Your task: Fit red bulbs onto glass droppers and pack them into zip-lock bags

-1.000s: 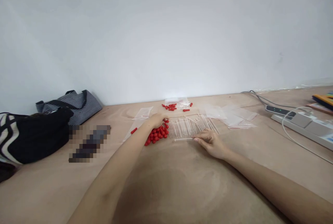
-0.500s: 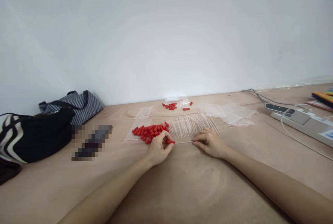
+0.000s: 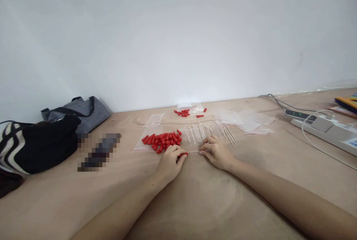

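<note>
My left hand (image 3: 169,164) is closed in a pinch on a small red plastic piece (image 3: 183,154), which is partly hidden by the fingers. Between thumb and fingers, my right hand (image 3: 219,153) grips a thin white stick (image 3: 194,152). The stick lies level, its left end at the tip of the red piece; whether it sits inside cannot be made out. Just behind the left hand is a pile of red club-shaped pieces (image 3: 164,140). A spread row of pale thin sticks (image 3: 196,134) lies beyond the right hand.
Clear plastic bags (image 3: 256,123) lie right of the sticks, and another bag (image 3: 154,120) is behind the red pile. More red pieces (image 3: 182,113) rest near the wall. A power strip (image 3: 334,136) with cables stands right; a striped bag (image 3: 86,113) and black bag (image 3: 50,147) sit left.
My right hand has moved left along the stick, closer to my left hand, so less of the stick shows. The left fingers have folded further over the red piece.
</note>
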{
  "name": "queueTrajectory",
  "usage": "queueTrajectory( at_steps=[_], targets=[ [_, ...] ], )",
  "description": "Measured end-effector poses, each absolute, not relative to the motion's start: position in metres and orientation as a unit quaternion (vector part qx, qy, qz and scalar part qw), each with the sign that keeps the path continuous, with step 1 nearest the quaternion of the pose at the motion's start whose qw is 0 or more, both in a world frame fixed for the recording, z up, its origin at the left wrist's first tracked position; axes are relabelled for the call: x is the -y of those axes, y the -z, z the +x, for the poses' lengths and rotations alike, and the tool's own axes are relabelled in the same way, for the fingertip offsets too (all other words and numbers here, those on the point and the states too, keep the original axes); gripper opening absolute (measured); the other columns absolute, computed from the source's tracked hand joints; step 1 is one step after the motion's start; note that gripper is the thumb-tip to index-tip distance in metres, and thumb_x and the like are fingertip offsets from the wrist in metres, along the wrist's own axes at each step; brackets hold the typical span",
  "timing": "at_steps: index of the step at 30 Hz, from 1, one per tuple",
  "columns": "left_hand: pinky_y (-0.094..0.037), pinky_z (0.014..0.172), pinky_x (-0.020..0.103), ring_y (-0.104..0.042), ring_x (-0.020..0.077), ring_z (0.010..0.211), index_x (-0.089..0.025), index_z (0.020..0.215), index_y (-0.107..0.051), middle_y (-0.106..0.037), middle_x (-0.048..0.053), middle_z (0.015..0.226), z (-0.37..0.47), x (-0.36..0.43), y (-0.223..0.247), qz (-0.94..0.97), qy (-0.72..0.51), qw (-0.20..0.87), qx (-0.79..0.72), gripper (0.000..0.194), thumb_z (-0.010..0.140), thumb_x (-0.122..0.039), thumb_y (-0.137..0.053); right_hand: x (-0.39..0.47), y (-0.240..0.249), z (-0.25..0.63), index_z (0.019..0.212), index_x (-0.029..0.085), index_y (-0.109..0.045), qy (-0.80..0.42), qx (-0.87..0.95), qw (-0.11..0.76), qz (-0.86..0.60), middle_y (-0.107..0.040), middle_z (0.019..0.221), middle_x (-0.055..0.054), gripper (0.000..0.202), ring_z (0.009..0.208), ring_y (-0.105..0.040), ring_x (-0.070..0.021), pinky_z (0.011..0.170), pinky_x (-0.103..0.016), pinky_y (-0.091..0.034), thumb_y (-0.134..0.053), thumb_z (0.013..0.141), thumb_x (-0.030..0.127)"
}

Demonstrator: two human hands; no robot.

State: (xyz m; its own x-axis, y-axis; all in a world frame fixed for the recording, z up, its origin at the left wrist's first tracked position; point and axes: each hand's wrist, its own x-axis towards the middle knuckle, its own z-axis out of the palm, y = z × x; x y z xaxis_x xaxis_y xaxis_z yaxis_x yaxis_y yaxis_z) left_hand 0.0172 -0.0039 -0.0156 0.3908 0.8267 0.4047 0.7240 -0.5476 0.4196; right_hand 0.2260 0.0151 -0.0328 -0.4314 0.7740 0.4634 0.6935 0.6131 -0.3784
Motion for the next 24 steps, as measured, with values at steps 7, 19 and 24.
queueTrajectory(
  at_steps=[7, 19, 24],
  targets=[
    [-0.045, 0.063, 0.024, -0.056, 0.0138, 0.069, -0.018, 0.087, -0.056, -0.062, 0.0, 0.078, 0.023, 0.0, 0.016, 0.775, -0.339, 0.234, -0.479, 0.012, 0.08, -0.022, -0.048, -0.006, 0.031, 0.226, 0.078, 0.018, -0.054, -0.088, 0.819, 0.362, -0.436, -0.062, 0.075, -0.001, 0.012, 0.07, -0.054, -0.0134, 0.076, -0.033, -0.031, -0.044, 0.083, 0.021],
    [-0.041, 0.057, 0.021, -0.052, 0.0119, 0.062, -0.017, 0.084, -0.056, -0.059, -0.001, 0.072, 0.025, -0.001, 0.015, 0.77, -0.355, 0.239, -0.472, 0.01, 0.078, -0.021, -0.048, -0.005, 0.034, 0.224, 0.084, 0.021, -0.059, -0.126, 0.831, 0.356, -0.409, -0.065, 0.076, 0.0, 0.016, 0.067, -0.055, -0.0124, 0.078, -0.034, -0.027, -0.044, 0.085, 0.025],
    [-0.041, 0.054, 0.021, -0.052, 0.011, 0.057, -0.018, 0.085, -0.059, -0.061, -0.002, 0.071, 0.026, 0.0, 0.013, 0.774, -0.341, 0.23, -0.481, 0.013, 0.078, -0.024, -0.05, -0.002, 0.031, 0.224, 0.086, 0.022, -0.061, -0.127, 0.835, 0.361, -0.396, -0.064, 0.076, 0.0, 0.015, 0.068, -0.055, -0.0118, 0.077, -0.032, -0.027, -0.046, 0.084, 0.025]
  ],
)
